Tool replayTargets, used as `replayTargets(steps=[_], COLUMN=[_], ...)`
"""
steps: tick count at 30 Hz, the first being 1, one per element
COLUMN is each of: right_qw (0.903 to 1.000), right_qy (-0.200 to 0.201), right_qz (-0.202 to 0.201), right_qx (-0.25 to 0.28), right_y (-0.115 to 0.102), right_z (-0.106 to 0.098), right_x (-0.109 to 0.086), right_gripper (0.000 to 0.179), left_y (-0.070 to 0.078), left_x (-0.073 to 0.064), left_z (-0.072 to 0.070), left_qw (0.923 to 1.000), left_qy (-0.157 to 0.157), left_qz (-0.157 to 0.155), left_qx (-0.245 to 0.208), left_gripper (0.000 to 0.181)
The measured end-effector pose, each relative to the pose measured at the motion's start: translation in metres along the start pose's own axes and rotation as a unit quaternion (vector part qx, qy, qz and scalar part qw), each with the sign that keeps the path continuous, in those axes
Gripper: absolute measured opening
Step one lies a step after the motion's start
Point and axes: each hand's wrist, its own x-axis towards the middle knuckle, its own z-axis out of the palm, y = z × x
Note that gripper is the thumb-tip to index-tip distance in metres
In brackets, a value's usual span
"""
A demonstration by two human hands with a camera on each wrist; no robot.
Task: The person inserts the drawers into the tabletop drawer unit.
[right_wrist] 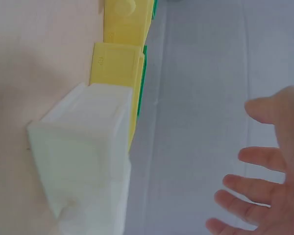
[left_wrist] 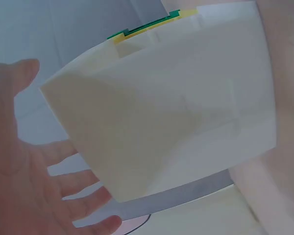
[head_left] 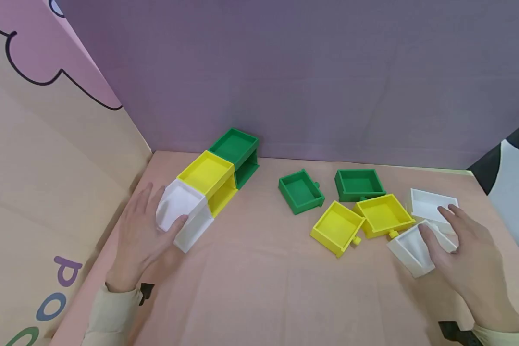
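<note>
At the left, three small drawer cases stand in a row: a white case [head_left: 186, 206], a yellow case [head_left: 212, 175] and a green case [head_left: 235, 149]. My left hand [head_left: 144, 230] is beside the white case, thumb and fingers spread around its near end; contact cannot be made out. In the left wrist view, the white case's end [left_wrist: 176, 112] fills the middle. Over at the right, my right hand [head_left: 471, 254] hovers with spread fingers above a tilted white drawer [head_left: 411, 252] and another white drawer [head_left: 430, 204]. The right wrist view shows the fingers apart from them.
Two yellow drawers [head_left: 335, 226] with round knobs lie left of the white ones. Behind them are two green drawers [head_left: 300, 192]. A pink cloth [head_left: 251, 288] covers the table, with a purple-grey wall [head_left: 307, 81] at the back and a printed panel [head_left: 39, 144] at the left.
</note>
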Motion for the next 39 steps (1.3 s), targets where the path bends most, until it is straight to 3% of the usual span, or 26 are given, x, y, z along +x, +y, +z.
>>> replayTargets(steps=[4,9,15,20,27,33,36,39], right_qw=[0.9952,0.9819,0.9595,0.9514,0.9446,0.9391,0.9345,0.9364], right_qy=[0.043,0.082,0.089,0.052,-0.007,-0.083,-0.087,-0.097], right_qz=[0.057,0.135,0.22,0.278,0.301,0.303,0.311,0.29], right_qx=[0.066,0.106,0.151,0.121,0.131,0.139,0.15,0.173], right_y=[0.007,0.018,0.035,0.044,0.062,0.073,0.075,0.078], right_z=[-0.002,0.002,0.007,0.009,0.009,0.011,0.012,0.012], right_x=[-0.003,-0.007,-0.012,-0.017,-0.023,-0.026,-0.028,-0.033], right_gripper=[0.054,0.046,0.04,0.046,0.048,0.035,0.024,0.019], left_y=[-0.005,-0.011,-0.015,-0.017,-0.023,-0.028,-0.027,-0.026], left_x=[0.0,0.001,-0.002,-0.009,-0.018,-0.021,-0.021,-0.02], left_z=[0.004,0.007,0.011,0.012,0.012,0.013,0.012,0.012], left_qw=[0.998,0.9894,0.9818,0.9767,0.9729,0.973,0.9736,0.9751], left_qy=[0.016,0.013,0.009,-0.002,-0.018,-0.018,-0.023,-0.026], left_qz=[-0.028,-0.073,-0.104,-0.119,-0.119,-0.11,-0.111,-0.11], left_qx=[-0.054,-0.125,-0.159,-0.179,-0.197,-0.202,-0.198,-0.191], left_gripper=[0.074,0.072,0.073,0.078,0.088,0.088,0.089,0.089])
